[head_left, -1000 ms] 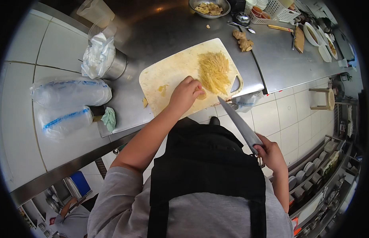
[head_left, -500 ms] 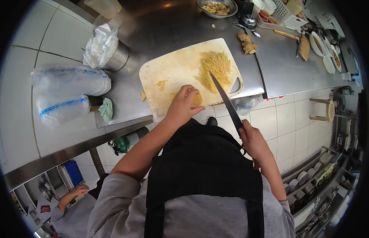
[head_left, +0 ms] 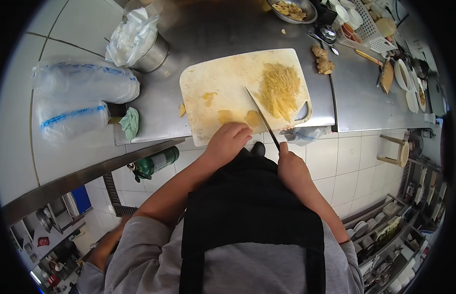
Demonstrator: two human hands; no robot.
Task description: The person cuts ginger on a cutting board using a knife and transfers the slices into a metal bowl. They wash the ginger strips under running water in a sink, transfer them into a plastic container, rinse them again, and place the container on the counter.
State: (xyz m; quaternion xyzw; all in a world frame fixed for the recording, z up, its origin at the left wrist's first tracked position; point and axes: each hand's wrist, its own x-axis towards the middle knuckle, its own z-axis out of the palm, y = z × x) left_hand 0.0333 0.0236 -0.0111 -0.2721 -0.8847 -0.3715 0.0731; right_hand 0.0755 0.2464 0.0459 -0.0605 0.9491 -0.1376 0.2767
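Observation:
My right hand (head_left: 292, 165) is wrapped around the handle of a kitchen knife (head_left: 262, 116), its dark blade slanting over the cutting board. My left hand (head_left: 229, 142) is at the near edge of the white cutting board (head_left: 223, 78), with its fingers bent together. Whatever may be under those fingers is hidden. Just beyond the fingertips lie thin ginger slices (head_left: 253, 118), flat on the board. A pile of ginger strips (head_left: 281, 90) covers the right part of the board, and small scraps (head_left: 209, 98) lie on the left.
A ginger root (head_left: 322, 60) is on the steel counter right of the board. Behind stands a metal bowl (head_left: 295, 11) of ginger pieces. At left are a bag-lined metal container (head_left: 152, 54), plastic-wrapped packs (head_left: 86, 81) and a green cloth (head_left: 130, 123). Another person's arm (head_left: 108, 242) shows at lower left.
The knife has come left, from over the strips to beside the slices. My left hand has drawn back toward the near edge, its fingers closer together, and more of the slices shows. The view has shifted.

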